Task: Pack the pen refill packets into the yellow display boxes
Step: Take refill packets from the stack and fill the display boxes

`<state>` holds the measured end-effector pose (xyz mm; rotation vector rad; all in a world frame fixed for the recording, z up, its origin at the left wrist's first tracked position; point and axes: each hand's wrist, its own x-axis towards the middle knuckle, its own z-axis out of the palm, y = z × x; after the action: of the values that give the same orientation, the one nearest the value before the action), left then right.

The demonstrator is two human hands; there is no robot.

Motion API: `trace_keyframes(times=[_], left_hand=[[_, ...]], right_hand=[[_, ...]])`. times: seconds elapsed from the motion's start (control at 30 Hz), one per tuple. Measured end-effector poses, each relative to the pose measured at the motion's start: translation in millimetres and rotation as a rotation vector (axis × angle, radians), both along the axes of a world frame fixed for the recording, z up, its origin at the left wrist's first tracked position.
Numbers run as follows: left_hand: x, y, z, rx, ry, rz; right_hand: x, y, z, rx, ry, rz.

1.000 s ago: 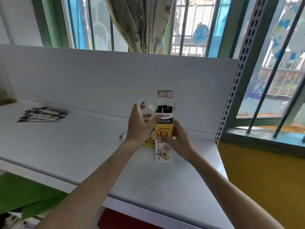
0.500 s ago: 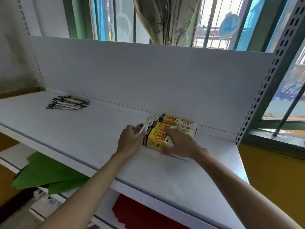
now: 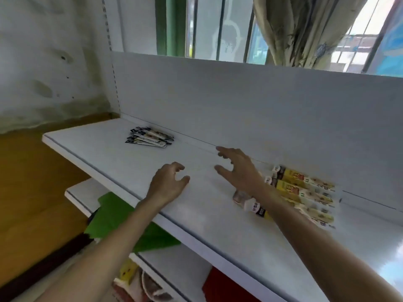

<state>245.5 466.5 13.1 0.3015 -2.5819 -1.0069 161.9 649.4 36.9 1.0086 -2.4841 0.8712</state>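
Both hands now off box they pressed flat half a second earlier. Left hand loosely curled, empty; right hand spread, empty. Both hover over shelf, shifted left. Yellow display boxes lie flat, side by side, right, by back panel: one packing round apparently done. Refill packets: loose fanned pile, far left, well apart from hands; likely next pick.

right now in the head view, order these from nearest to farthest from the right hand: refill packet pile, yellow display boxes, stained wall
1. yellow display boxes, lying just right of the right hand, by its wrist
2. refill packet pile, back left on the shelf
3. stained wall, past the shelf's left end
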Motion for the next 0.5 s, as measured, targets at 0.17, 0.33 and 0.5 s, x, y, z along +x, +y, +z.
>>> trace_keyframes(times=[0.17,0.33,0.5], left_hand=[[35.9,-117.7,27.4,-0.028,0.076,0.16],[69.5,-201.6,24.2,-0.069,0.11,0.243],[74.1,-256.7,1.6,-0.051,0.067,0.247]], right_hand=[[-2.7,-129.6,15.1,-0.135,-0.039,0.109],[9.9,-236.0,-14.4,-0.134,-0.16,0.169],[7.1,-293.1,-48.3,-0.08,-0.301,0.158]])
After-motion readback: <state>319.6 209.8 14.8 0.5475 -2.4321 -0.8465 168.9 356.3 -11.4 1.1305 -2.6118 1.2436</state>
